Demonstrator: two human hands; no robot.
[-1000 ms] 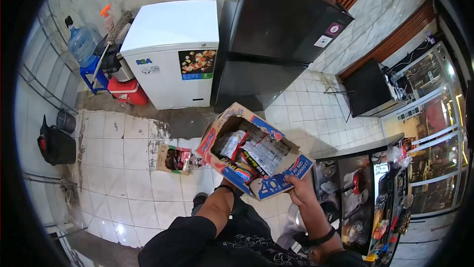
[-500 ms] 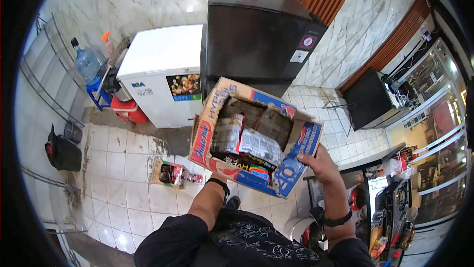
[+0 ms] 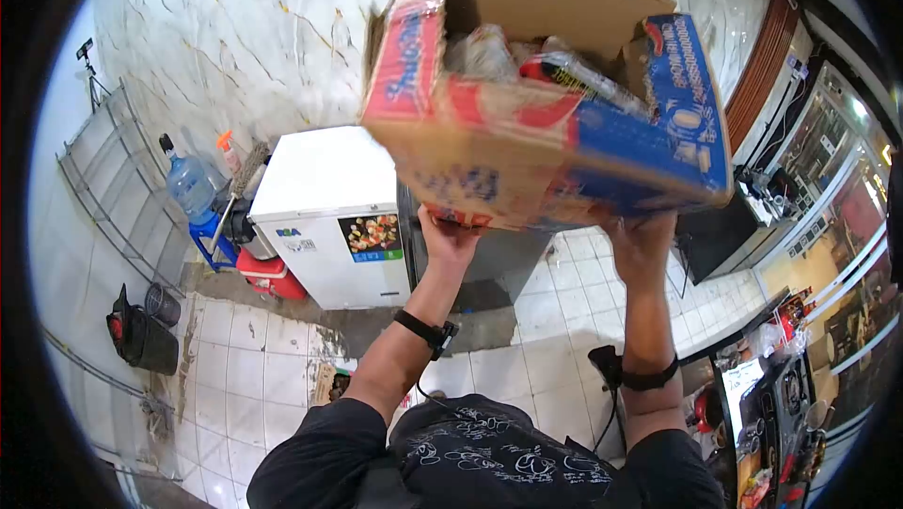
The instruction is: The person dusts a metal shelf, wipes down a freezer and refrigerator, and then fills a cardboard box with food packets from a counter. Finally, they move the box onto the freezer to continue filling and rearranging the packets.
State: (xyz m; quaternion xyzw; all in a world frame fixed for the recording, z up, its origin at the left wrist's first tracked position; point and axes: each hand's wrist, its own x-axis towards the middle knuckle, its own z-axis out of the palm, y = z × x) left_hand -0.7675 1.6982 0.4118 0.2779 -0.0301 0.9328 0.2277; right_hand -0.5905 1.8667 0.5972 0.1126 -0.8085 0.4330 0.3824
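Observation:
A large open cardboard box [image 3: 555, 156], printed in red and blue, is raised high in front of me and covers most of the dark fridge [image 3: 494, 274]. Inside it lie several plastic packets [image 3: 574, 71]. From below, my left hand [image 3: 450, 236] supports the left part of the box, its fingers partly hidden under the cardboard. Beneath the right part is my right hand [image 3: 641, 236], blurred, with its fingertips hidden by the box. Both forearms reach up and forward.
A white chest freezer [image 3: 324, 213] stands left of the fridge. Further left are a water jug [image 3: 191, 191] on a blue stool and a red cooler [image 3: 271, 274]. A small box [image 3: 327, 384] sits on the floor. At right is a counter with a stove [image 3: 785, 415].
The cardboard box has gone from chest height up and forward, held in both hands. My right hand has shifted from its side edge to underneath. The view has tilted upward.

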